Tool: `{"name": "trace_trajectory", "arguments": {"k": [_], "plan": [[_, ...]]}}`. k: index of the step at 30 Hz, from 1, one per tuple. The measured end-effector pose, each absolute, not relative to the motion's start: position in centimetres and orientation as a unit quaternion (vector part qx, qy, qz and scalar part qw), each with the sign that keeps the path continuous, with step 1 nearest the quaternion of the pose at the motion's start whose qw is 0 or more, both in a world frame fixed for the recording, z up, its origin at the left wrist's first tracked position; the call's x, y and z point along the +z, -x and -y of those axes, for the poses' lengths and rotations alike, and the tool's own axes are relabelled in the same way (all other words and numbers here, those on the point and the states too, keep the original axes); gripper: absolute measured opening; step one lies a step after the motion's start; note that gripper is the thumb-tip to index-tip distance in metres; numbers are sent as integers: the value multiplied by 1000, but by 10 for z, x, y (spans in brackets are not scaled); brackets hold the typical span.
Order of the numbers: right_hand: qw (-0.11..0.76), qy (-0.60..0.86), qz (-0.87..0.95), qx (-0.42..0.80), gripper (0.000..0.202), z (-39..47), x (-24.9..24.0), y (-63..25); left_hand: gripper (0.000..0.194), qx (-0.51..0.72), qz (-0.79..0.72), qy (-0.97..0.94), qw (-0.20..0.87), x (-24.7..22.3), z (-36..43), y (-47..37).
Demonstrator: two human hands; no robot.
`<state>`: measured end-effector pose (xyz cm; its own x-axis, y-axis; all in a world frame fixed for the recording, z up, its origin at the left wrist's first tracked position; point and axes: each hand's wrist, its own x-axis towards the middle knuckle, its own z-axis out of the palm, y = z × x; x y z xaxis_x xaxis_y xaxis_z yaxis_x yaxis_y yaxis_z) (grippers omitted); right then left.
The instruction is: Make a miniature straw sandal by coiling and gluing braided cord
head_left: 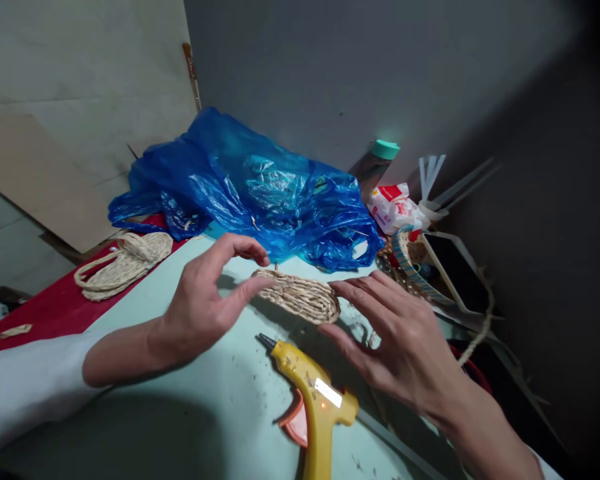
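Observation:
A small oval coil of braided straw cord (300, 297) is between my two hands, tilted a little above the table. My left hand (215, 293) has its thumb over the coil's left end, with the curved forefinger just behind the edge. At the other end my right hand (395, 327) grips the coil, fingertips on the far side and thumb on the near side. Below the coil, a yellow glue gun (313, 400) with an orange trigger lies on the table, its nozzle pointing up and left. A small orange light glows on its body.
A crumpled blue plastic bag (260, 187) covers the back of the pale table. Left, a bundle of braided cord (125, 263) lies on red cloth (55, 313). Right are a bottle (375, 163), a white-and-red packet (397, 207), a basket (405, 257) and a phone (457, 270).

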<state>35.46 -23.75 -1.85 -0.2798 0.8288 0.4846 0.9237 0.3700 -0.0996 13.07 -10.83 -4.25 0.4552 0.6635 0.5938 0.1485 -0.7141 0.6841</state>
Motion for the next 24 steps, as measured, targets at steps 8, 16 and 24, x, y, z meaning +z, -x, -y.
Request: {"name": "trace_trajectory", "arguments": {"k": [8,16,24], "plan": [[272,493,819,-108,36,240,-7,-363,15,449,-331,-727,400,-23,85,-132],[269,478,832,-87,38,241,-4,-362,31,378,-290,-759,443,-22,91,-132],[290,488,819,-82,35,243,-4,-368,49,328,-101,-908,241,-28,99,-129]]}}
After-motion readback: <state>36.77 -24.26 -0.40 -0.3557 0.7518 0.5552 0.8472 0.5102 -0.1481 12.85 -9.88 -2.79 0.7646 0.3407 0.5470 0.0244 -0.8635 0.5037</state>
